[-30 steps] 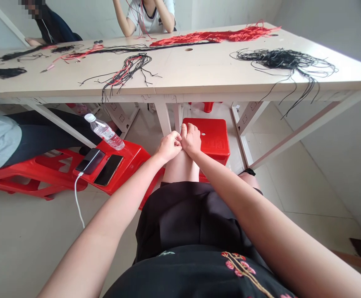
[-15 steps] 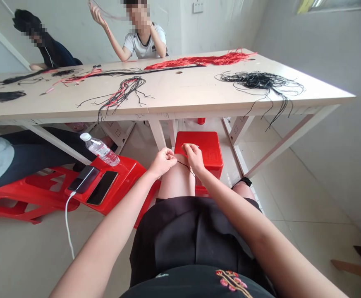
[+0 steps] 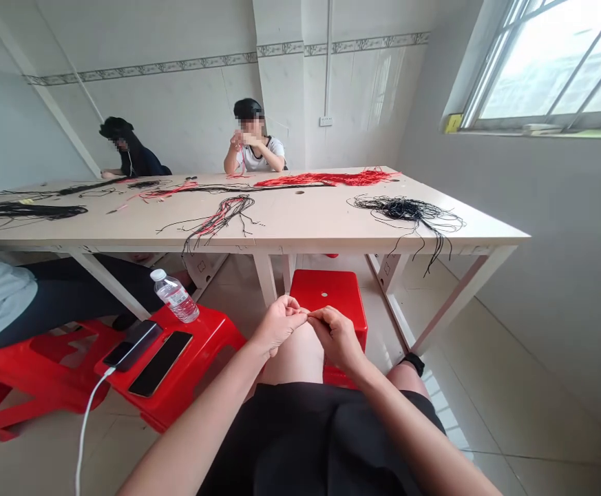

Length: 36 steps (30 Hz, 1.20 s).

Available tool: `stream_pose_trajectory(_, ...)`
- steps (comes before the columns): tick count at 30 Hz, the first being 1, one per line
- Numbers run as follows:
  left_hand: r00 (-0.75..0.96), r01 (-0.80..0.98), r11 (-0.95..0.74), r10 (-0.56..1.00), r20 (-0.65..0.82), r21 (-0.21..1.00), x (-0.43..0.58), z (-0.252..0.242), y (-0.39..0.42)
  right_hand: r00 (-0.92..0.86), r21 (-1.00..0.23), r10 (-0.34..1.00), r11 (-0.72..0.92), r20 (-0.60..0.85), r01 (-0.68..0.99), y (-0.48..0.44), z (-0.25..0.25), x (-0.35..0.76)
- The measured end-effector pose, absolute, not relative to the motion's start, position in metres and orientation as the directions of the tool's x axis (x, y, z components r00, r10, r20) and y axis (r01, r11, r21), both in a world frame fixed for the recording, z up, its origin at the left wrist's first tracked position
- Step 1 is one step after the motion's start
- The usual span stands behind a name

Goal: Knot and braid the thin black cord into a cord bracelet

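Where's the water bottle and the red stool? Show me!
Clear plastic water bottle [image 3: 176, 300], head view, point on its middle.
Red plastic stool [image 3: 341, 296], head view, point on its flat top.

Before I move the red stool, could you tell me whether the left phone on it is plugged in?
The phone is plugged in: a white cable runs from its end down off the red stool.

We see white tiled walls [image 3: 186, 117] with a patterned border, a barred window [image 3: 548, 69] admitting daylight at upper right, a long pale table [image 3: 300, 224] across mid-frame, and a pale tiled floor [image 3: 538, 441] at lower right.
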<state>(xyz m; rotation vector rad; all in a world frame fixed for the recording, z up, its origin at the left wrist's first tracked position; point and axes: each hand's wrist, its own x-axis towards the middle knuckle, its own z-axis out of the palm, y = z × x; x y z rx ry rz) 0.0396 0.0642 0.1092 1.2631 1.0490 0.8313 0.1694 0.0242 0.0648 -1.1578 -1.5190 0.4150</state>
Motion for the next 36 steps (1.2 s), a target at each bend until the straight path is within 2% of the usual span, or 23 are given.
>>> stream_pose_trajectory(2, 0.336, 0.085, 0.185, 0.92, -0.203, 0.979, 0.038, 0.116, 0.061, 0.033, -0.648, 0.774, 0.504, 0.632, 0.571, 0.021, 0.07, 0.171)
stream_pose_trajectory(4, 0.358, 0.095, 0.198, 0.908, -0.219, 0.976, 0.036, 0.121, 0.06, -0.024, -0.563, 0.74, 0.533, 0.673, 0.631, 0.018, 0.074, 0.171)
stream_pose_trajectory(8, 0.396, 0.091, 0.122, 0.906, -0.148, 0.988, 0.028, 0.122, 0.057, -0.061, -0.491, 0.705, 0.551, 0.707, 0.674, 0.014, 0.078, 0.172)
stream_pose_trajectory(11, 0.398, 0.145, 0.055, 0.911, -0.109, 0.988, 0.017, 0.122, 0.056, -0.051, -0.495, 0.711, 0.537, 0.701, 0.683, 0.011, 0.079, 0.181)
stream_pose_trajectory(15, 0.309, 0.236, 0.02, 0.946, -0.094, 0.972, 0.0, 0.123, 0.061, -0.023, -0.494, 0.707, 0.517, 0.707, 0.699, 0.01, 0.082, 0.201)
stream_pose_trajectory(20, 0.241, 0.195, -0.01, 0.97, -0.038, 0.981, -0.008, 0.131, 0.066, -0.015, -0.492, 0.711, 0.502, 0.703, 0.712, 0.013, 0.089, 0.216)
stream_pose_trajectory(27, 0.254, 0.15, -0.099, 0.966, 0.058, 0.984, 0.001, 0.134, 0.064, -0.02, -0.471, 0.705, 0.494, 0.709, 0.731, 0.011, 0.092, 0.219)
stream_pose_trajectory(36, 0.305, 0.202, -0.081, 0.952, 0.015, 0.976, 0.005, 0.127, 0.067, -0.003, -0.477, 0.716, 0.467, 0.698, 0.745, 0.014, 0.078, 0.227)
